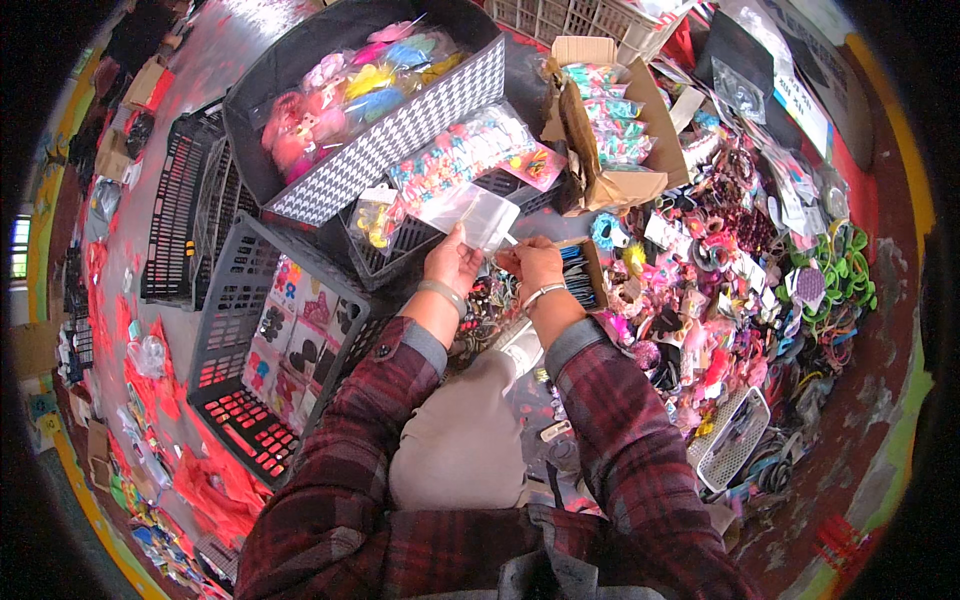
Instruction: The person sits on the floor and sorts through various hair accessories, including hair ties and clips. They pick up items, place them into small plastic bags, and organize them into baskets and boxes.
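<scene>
A translucent whitish plastic bag (487,220) is pinched at its lower edge by my left hand (453,264), thumb and fingers closed. Beside its right corner my right hand (534,266) has its fingertips pressed together. A thin white strip shows just above those fingertips, but what they grip is too small to make out. Under and behind the bag lies a large clear packet of pastel pieces (465,150) on a black crate. Just beyond my right wrist a small cardboard box (592,262) holds dark, flat packed items.
A black bin with a houndstooth side (400,135) holds colourful bagged items. At the left stands a grey crate (215,350) with carded hair accessories. An open carton (655,180) contains wrapped packets. A heap of hair ties and clips (700,290) spreads right, with a white basket (737,440).
</scene>
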{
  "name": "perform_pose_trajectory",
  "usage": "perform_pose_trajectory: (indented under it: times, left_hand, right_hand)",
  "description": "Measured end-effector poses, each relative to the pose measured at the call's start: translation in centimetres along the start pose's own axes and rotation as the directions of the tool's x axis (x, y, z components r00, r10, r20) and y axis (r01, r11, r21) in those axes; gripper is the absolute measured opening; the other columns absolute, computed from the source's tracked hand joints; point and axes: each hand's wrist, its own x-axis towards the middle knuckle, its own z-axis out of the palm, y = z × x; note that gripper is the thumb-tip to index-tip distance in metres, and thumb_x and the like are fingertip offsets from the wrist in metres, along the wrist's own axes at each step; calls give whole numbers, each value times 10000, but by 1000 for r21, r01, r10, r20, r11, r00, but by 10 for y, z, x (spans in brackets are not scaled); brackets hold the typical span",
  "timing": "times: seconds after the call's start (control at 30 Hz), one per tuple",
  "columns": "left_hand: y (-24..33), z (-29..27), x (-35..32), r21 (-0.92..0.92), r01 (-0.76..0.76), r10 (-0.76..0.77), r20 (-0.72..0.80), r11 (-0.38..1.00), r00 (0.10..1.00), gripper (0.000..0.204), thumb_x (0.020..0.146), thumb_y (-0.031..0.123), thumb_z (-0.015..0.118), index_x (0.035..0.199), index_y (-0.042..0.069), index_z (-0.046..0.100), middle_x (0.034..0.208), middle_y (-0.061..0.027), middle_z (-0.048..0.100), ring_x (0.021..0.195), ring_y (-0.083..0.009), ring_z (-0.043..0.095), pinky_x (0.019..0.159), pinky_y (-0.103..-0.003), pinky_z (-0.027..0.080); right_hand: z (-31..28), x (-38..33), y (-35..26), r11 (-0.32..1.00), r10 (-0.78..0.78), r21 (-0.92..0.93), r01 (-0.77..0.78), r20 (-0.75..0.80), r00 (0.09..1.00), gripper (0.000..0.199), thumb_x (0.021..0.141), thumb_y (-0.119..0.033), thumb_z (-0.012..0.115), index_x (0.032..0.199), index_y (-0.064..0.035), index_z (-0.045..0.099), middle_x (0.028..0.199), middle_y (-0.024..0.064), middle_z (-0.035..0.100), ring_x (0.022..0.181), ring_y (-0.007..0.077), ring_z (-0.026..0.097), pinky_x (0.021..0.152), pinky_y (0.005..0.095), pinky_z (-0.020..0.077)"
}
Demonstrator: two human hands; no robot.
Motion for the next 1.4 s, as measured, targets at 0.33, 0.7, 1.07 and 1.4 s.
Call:
perform_pose_trajectory:
  times: [0.33,0.7,1.07,1.4]
  left_hand:
    - [6,1,12,-43,-14,12,-51,999,999,154,871,266,539,957,139,555,845,27,607,772,-116,556,607,-250,411]
    - [8,1,15,-37,-7,6,-42,999,999,137,871,286,537,914,159,563,815,44,601,733,-99,533,579,-242,396]
    - [8,0,20,-35,-12,9,-83,999,997,189,860,316,556,930,140,563,804,15,603,717,-125,552,554,-256,395]
    - [11,-16,26,32,-50,46,102,998,994,262,885,348,507,930,92,537,823,-35,569,724,-143,522,575,-243,428]
  right_hand:
    - [-57,-21,-24,996,77,-57,-74,44,996,142,761,-41,608,883,32,604,761,90,607,658,182,600,622,273,524]
    - [-31,-1,4,969,244,36,-243,-10,970,111,803,-107,619,855,-25,565,730,60,566,569,162,527,503,279,456]
    - [-65,-36,-18,999,41,33,-38,-100,994,34,751,21,554,736,-2,574,707,78,593,617,186,581,581,281,500]
    - [-156,-201,-127,997,-69,-42,70,25,997,70,872,-85,500,836,-45,545,815,81,630,737,167,618,624,256,501]
